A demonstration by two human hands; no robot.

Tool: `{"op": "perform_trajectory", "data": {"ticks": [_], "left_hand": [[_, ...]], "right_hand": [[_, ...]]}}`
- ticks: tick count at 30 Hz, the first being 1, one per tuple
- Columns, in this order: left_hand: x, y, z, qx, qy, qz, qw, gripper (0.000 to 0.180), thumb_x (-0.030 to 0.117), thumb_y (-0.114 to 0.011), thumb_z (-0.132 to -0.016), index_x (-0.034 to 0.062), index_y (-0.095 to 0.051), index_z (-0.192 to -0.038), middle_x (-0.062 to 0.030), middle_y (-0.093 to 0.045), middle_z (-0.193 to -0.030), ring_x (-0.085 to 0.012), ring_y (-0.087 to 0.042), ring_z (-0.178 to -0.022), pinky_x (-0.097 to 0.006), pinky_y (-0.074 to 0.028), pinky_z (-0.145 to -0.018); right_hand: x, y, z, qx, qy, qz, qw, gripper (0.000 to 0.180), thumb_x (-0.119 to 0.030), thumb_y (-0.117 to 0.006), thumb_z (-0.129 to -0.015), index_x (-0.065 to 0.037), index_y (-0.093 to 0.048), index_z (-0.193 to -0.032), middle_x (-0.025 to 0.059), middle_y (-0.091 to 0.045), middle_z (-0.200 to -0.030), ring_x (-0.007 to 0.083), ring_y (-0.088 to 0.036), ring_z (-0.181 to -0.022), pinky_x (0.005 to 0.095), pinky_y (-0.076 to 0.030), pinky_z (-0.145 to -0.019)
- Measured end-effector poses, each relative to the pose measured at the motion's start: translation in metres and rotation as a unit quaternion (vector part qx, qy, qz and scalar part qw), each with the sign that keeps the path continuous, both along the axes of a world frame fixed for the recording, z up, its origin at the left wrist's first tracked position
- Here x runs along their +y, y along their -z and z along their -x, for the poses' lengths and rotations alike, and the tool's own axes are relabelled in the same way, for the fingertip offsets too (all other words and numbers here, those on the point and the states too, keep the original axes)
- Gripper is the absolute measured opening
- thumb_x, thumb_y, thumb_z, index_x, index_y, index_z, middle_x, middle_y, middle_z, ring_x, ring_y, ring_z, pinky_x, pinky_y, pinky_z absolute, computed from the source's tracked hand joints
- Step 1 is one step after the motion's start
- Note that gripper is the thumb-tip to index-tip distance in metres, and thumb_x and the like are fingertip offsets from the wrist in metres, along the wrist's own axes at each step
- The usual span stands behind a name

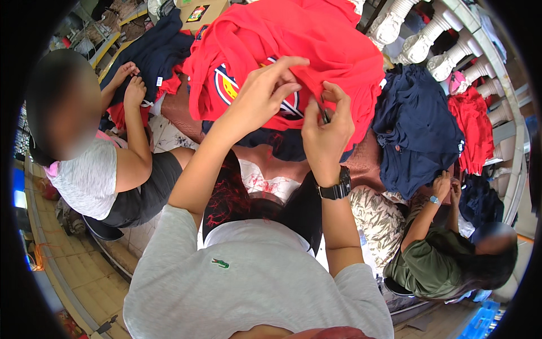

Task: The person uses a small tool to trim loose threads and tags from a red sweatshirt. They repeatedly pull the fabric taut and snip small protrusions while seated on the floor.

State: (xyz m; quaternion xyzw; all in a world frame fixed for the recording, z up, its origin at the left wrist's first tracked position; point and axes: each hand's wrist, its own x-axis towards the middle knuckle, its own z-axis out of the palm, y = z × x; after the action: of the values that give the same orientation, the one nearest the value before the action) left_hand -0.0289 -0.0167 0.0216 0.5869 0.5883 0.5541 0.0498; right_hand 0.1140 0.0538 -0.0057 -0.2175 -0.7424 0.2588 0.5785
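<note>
A heap of red garments [316, 39] lies in front of me, with a yellow, white and navy printed emblem [226, 86] facing up. My left hand [262, 93] is over this emblem, its thumb and forefinger apart and nothing visible between them. To its right, my right hand [330, 127] is closed around a small dark metal tool [325, 114], which looks like thread snips; the fingers cover most of it. Navy fabric [271, 142] shows under the red heap's near edge. Red thread scraps [271, 185] lie on the cloth over my lap.
At left a person [79, 181] sits with both hands by dark navy garments [161, 45]. Another person [435, 260] at right handles a navy garment pile [415, 130]. Beyond are a red garment [473, 124] and a white balustrade [418, 45]. A cardboard box [212, 12] stands at the back.
</note>
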Motion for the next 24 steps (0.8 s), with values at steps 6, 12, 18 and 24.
{"op": "perform_trajectory", "data": {"ticks": [6, 12, 18, 24], "left_hand": [[0.042, -0.020, -0.005, 0.039, 0.010, -0.038, 0.998, 0.009, 0.003, -0.067, -0.094, -0.0004, -0.064, -0.101, -0.0067, -0.063, -0.088, -0.0176, -0.062, -0.085, -0.032, -0.049, -0.074], [0.050, -0.018, -0.017, 0.050, -0.004, -0.114, 0.992, 0.015, 0.009, -0.074, -0.090, 0.0014, -0.069, -0.102, -0.0069, -0.065, -0.091, -0.0185, -0.064, -0.082, -0.032, -0.051, -0.076], [0.038, -0.002, -0.035, 0.047, 0.021, -0.075, 0.996, 0.010, 0.002, -0.073, -0.087, 0.0001, -0.070, -0.097, -0.0072, -0.066, -0.092, -0.0204, -0.065, -0.081, -0.029, -0.051, -0.075], [0.040, 0.010, -0.041, -0.039, 0.005, -0.021, 0.999, 0.004, 0.002, -0.067, -0.094, -0.0007, -0.063, -0.094, -0.0042, -0.064, -0.092, -0.0141, -0.062, -0.082, -0.027, -0.050, -0.076]], "right_hand": [[0.026, -0.002, -0.030, 0.029, -0.184, 0.243, 0.952, 0.019, -0.017, -0.066, -0.102, 0.001, -0.069, -0.107, -0.0035, -0.056, -0.077, 0.0053, -0.044, -0.062, 0.0228, -0.035, -0.054], [0.033, -0.004, -0.042, 0.068, -0.235, 0.366, 0.898, 0.019, -0.019, -0.067, -0.102, -0.005, -0.069, -0.115, -0.0099, -0.052, -0.070, -0.0004, -0.034, -0.051, 0.0205, -0.023, -0.047], [0.030, 0.001, -0.038, 0.015, -0.176, 0.253, 0.951, 0.019, -0.014, -0.064, -0.103, 0.000, -0.066, -0.115, -0.0025, -0.062, -0.088, 0.0030, -0.046, -0.069, 0.0212, -0.038, -0.060], [0.027, -0.001, -0.039, -0.025, -0.163, 0.207, 0.965, 0.019, -0.012, -0.063, -0.102, 0.002, -0.064, -0.114, 0.0036, -0.065, -0.094, 0.0080, -0.055, -0.089, 0.0251, -0.047, -0.078]]}}
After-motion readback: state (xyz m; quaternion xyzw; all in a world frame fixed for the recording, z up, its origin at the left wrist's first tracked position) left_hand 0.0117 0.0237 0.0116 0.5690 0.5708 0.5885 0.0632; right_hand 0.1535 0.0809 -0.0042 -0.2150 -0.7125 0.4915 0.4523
